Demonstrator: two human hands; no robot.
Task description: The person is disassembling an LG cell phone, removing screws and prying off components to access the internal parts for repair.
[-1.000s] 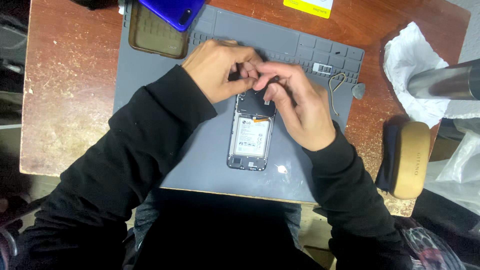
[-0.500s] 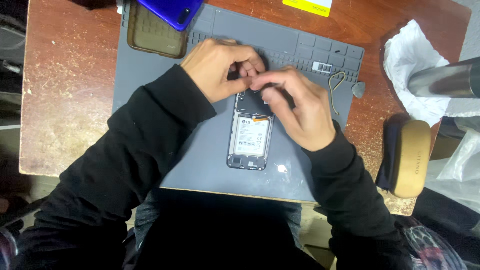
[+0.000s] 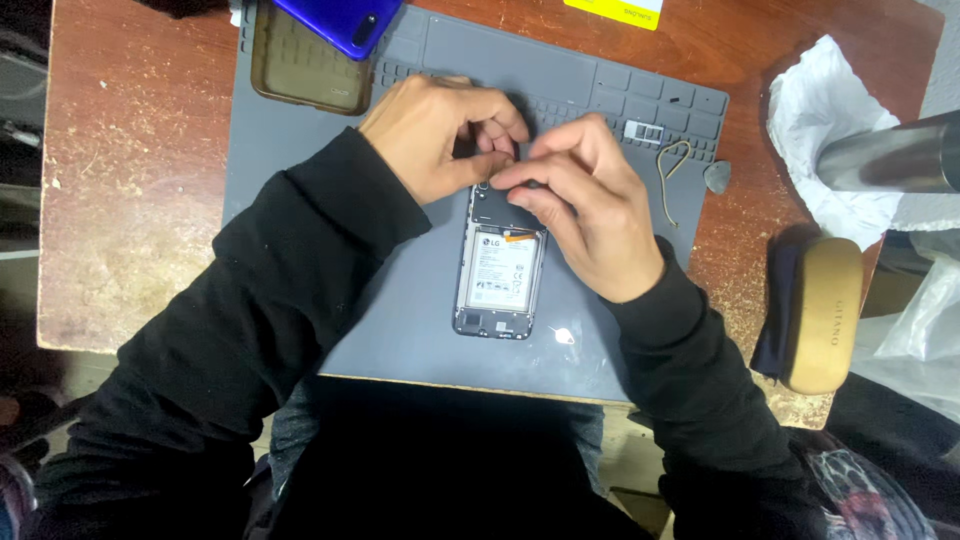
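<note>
Your opened phone (image 3: 498,272) lies back-up, cover off, mid grey mat (image 3: 400,300). Left hand (image 3: 440,135) and right hand (image 3: 590,205) meet at its top end, fingertips pinched; whether they grip a small part or only press the frame, I cannot tell. Judgement: light, stiff, but fragile inside; hold it by the side edges, off the white-labelled battery (image 3: 500,268). Yellow rectangular label (image 3: 615,10) at the table's far edge; blue phone (image 3: 340,20) on brown case (image 3: 300,70).
</note>
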